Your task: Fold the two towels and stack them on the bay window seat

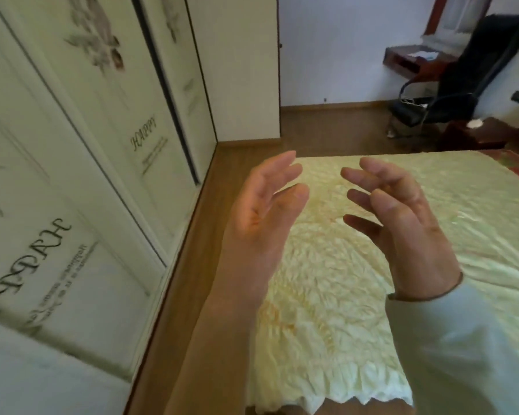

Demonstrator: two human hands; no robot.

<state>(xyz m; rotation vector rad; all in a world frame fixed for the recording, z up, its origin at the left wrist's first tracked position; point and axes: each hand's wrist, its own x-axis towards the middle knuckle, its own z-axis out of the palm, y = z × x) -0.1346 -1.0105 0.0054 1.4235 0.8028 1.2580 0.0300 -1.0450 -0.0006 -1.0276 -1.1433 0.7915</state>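
Note:
My left hand (pixel 264 211) and my right hand (pixel 402 226) are raised side by side in front of me, palms facing each other, a gap between them. Both hold nothing; the left fingers are nearly straight, the right fingers bend loosely. Below them spreads a bed with a pale yellow crinkled bedspread (pixel 327 295). No towel shows in this view, and no bay window seat shows either.
White wardrobe sliding doors (pixel 81 175) with printed lettering line the left side, with a strip of wooden floor (pixel 192 265) between them and the bed. A black office chair (pixel 462 79) and a dark wooden desk (pixel 414 61) stand at the far right.

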